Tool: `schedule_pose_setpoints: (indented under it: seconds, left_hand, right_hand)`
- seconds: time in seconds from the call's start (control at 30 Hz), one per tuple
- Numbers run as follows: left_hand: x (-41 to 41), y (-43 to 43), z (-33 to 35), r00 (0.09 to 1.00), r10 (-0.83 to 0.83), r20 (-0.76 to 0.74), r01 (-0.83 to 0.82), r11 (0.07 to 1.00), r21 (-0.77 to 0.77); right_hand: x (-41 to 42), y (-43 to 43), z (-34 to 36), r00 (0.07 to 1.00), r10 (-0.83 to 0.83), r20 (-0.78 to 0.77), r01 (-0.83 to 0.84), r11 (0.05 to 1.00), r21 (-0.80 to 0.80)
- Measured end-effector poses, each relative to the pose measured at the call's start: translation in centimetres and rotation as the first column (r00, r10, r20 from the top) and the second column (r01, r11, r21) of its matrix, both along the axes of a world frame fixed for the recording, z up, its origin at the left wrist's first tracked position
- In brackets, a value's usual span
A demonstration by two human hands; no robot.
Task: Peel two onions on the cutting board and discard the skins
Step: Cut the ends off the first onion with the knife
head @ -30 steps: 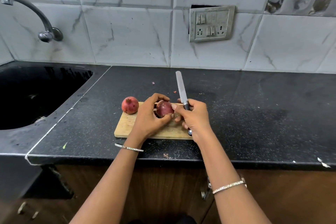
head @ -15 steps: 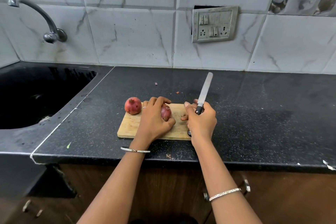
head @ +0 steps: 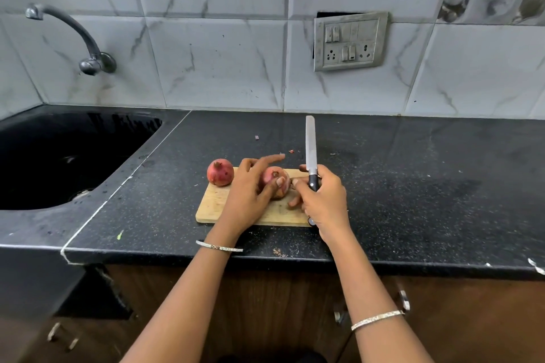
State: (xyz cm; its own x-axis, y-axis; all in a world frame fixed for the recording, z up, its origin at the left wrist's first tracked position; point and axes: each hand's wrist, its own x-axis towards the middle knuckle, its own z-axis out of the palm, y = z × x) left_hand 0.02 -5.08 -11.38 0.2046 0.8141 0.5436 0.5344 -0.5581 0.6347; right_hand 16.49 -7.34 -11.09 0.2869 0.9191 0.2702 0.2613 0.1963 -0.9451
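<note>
Two red onions sit on a small wooden cutting board. The left onion lies untouched at the board's far left corner. My left hand holds the right onion, thumb pressed on its top and index finger stretched out past it. My right hand grips a knife by its dark handle, blade pointing up and away, just right of that onion. Its fingertips touch the onion's right side.
The board lies on a black speckled counter near its front edge. A black sink with a wall tap is at the left. A switch panel hangs on the tiled wall. Small skin scraps lie behind the board.
The knife blade has swung back from leaning right to nearly upright. My left hand has shifted on the right onion, showing more of it, and its index finger has straightened.
</note>
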Motion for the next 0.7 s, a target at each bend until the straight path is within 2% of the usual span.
schedule_pose_setpoints:
  seconds: [0.1, 0.2, 0.33, 0.4, 0.47, 0.57, 0.63, 0.7]
  left_hand:
    - [0.2, -0.8, -0.2, 0.997, 0.056, -0.062, -0.054, 0.998, 0.032]
    - [0.1, -1.1, -0.3, 0.99, 0.142, -0.028, -0.141, 0.99, 0.025]
    - [-0.3, -1.1, -0.3, 0.984, 0.177, -0.008, -0.176, 0.984, 0.034]
    - [-0.5, -1.1, -0.4, 0.993, 0.106, 0.052, -0.108, 0.994, 0.032]
    - [-0.7, -1.4, -0.4, 0.999, 0.032, 0.041, -0.032, 0.999, 0.019]
    - [-1.0, -1.2, -0.3, 1.0, 0.002, -0.026, -0.002, 1.0, -0.023]
    - [-1.3, -0.9, -0.4, 0.999, -0.023, 0.022, 0.024, 0.998, -0.051]
    - [-1.7, -0.7, -0.3, 0.994, -0.031, 0.106, 0.038, 0.997, -0.069]
  right_hand:
    - [-0.1, 0.1, 0.0, 0.998, -0.012, 0.063, 0.013, 1.0, -0.007]
    - [-0.3, 0.2, -0.2, 0.995, -0.019, 0.1, 0.02, 1.0, -0.008]
    - [-0.5, -0.5, 0.3, 0.999, 0.026, -0.044, -0.026, 1.0, -0.002]
    - [-0.6, -1.2, 0.8, 0.988, 0.055, -0.143, -0.056, 0.998, -0.002]
    - [-0.7, -1.5, 1.0, 0.981, 0.068, -0.18, -0.068, 0.998, 0.006]
    - [-0.9, -2.0, 1.4, 0.985, 0.086, -0.147, -0.083, 0.996, 0.024]
    - [-0.9, -2.4, 1.5, 0.989, 0.094, -0.11, -0.093, 0.995, 0.022]
    - [-0.8, -3.3, 1.5, 0.996, 0.079, 0.028, -0.079, 0.997, 0.007]
